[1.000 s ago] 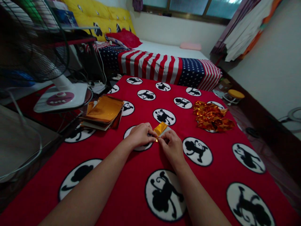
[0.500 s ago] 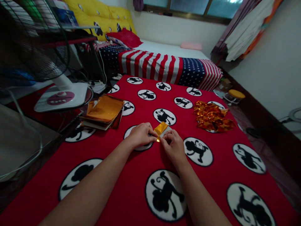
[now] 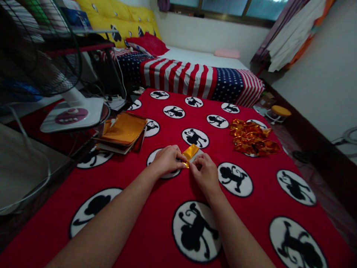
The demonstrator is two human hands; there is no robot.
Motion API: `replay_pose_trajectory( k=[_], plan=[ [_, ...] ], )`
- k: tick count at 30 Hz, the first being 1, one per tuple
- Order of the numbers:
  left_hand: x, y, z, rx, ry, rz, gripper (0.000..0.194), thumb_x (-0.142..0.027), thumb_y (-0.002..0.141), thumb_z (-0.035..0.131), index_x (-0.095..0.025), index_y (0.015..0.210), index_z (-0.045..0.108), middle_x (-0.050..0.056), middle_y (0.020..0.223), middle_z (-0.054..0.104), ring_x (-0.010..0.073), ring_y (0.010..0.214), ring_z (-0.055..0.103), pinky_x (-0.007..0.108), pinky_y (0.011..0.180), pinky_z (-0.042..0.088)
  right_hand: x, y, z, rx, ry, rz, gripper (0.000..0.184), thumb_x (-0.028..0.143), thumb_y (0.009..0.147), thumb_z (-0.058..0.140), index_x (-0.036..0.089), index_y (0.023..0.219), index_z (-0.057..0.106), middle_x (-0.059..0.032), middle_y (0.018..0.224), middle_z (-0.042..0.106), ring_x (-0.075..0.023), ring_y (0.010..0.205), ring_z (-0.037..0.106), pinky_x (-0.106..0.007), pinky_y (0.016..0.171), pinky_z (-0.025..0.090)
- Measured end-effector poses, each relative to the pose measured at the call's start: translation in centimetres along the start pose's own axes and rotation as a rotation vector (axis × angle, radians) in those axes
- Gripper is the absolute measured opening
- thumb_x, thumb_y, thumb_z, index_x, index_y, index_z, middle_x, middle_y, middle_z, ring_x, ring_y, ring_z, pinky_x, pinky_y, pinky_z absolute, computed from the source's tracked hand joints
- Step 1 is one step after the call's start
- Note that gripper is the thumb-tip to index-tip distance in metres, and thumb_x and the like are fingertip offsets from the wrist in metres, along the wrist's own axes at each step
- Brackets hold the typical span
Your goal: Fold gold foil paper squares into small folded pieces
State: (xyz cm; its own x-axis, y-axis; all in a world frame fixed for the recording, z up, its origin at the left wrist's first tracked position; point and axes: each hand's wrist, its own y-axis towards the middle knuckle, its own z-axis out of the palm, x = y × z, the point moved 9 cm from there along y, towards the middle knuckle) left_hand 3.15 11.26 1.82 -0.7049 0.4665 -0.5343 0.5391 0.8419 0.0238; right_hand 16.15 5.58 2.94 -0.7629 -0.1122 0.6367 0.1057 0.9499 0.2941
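A small sheet of gold foil paper [image 3: 190, 151], partly folded so that its pale grey back shows at the right, lies on the red cloth [image 3: 156, 238]. My left hand [image 3: 169, 160] pinches its near left edge between thumb and fingers. From the other side my right hand [image 3: 205, 169] grips the near right edge, fingertips close to those of the left. Fingers hide part of the folds. Left of the hands is a stack of flat gold foil sheets [image 3: 122, 128]. A heap of folded gold foil pieces [image 3: 249, 137] rests at the right.
At the left stands a fan with a white base [image 3: 74, 115], close to the cloth's edge, with cables around it. A bed with a striped and starred cover [image 3: 178, 76] is beyond the far edge. A yellow stool [image 3: 280, 111] stands on the floor at the right.
Both hands keep nearly the same place on the gold foil paper. My right fingertips have shifted slightly to the right along its near edge.
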Motion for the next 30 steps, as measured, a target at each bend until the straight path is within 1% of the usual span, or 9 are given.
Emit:
replay_pose_trajectory(
  k=[9, 13, 16, 25, 30],
  plan=[
    [-0.1, 0.01, -0.01, 0.009, -0.015, 0.009, 0.025, -0.046, 0.072, 0.071, -0.034, 0.092, 0.077, 0.0, 0.09, 0.062, 0.0146, 0.081, 0.058, 0.023, 0.068, 0.042, 0.14, -0.11, 0.17, -0.005, -0.037, 0.01, 0.019, 0.021, 0.079, 0.06, 0.019, 0.061, 0.056, -0.0019, 0.08, 0.056, -0.0129, 0.068, 0.056, -0.025, 0.065, 0.042],
    [-0.1, 0.04, -0.01, 0.027, -0.034, 0.007, 0.02, -0.039, 0.079, 0.064, -0.033, 0.093, 0.077, 0.0, 0.09, 0.063, 0.0142, 0.082, 0.058, 0.022, 0.07, 0.042, 0.19, -0.08, 0.12, -0.009, -0.053, 0.015, 0.018, 0.02, 0.079, 0.059, 0.019, 0.061, 0.055, -0.0016, 0.079, 0.057, -0.0127, 0.068, 0.056, -0.024, 0.065, 0.042],
    [0.01, 0.04, -0.02, 0.025, -0.039, -0.002, 0.021, -0.034, 0.081, 0.06, -0.033, 0.095, 0.077, 0.0, 0.092, 0.064, 0.0141, 0.083, 0.058, 0.022, 0.07, 0.042, 0.24, -0.08, 0.1, -0.007, -0.053, 0.018, 0.018, 0.019, 0.079, 0.058, 0.019, 0.061, 0.055, -0.0015, 0.079, 0.057, -0.0123, 0.067, 0.056, -0.024, 0.064, 0.042],
    [-0.09, -0.06, -0.11, 0.021, -0.05, 0.001, 0.02, -0.034, 0.076, 0.068, -0.033, 0.094, 0.077, 0.0, 0.092, 0.064, 0.0147, 0.085, 0.058, 0.022, 0.072, 0.043, 0.18, -0.1, 0.15, -0.017, -0.058, 0.004, 0.019, 0.018, 0.079, 0.057, 0.019, 0.061, 0.055, -0.0017, 0.08, 0.057, -0.0126, 0.065, 0.055, -0.024, 0.062, 0.041],
    [0.1, 0.02, 0.05, 0.02, -0.071, 0.004, 0.02, -0.033, 0.076, 0.069, -0.032, 0.095, 0.077, 0.0, 0.091, 0.064, 0.0143, 0.085, 0.058, 0.022, 0.073, 0.044, 0.25, -0.19, 0.14, -0.021, -0.061, 0.002, 0.019, 0.019, 0.079, 0.057, 0.019, 0.061, 0.053, -0.0017, 0.08, 0.057, -0.0125, 0.065, 0.054, -0.025, 0.061, 0.04]
  ],
)
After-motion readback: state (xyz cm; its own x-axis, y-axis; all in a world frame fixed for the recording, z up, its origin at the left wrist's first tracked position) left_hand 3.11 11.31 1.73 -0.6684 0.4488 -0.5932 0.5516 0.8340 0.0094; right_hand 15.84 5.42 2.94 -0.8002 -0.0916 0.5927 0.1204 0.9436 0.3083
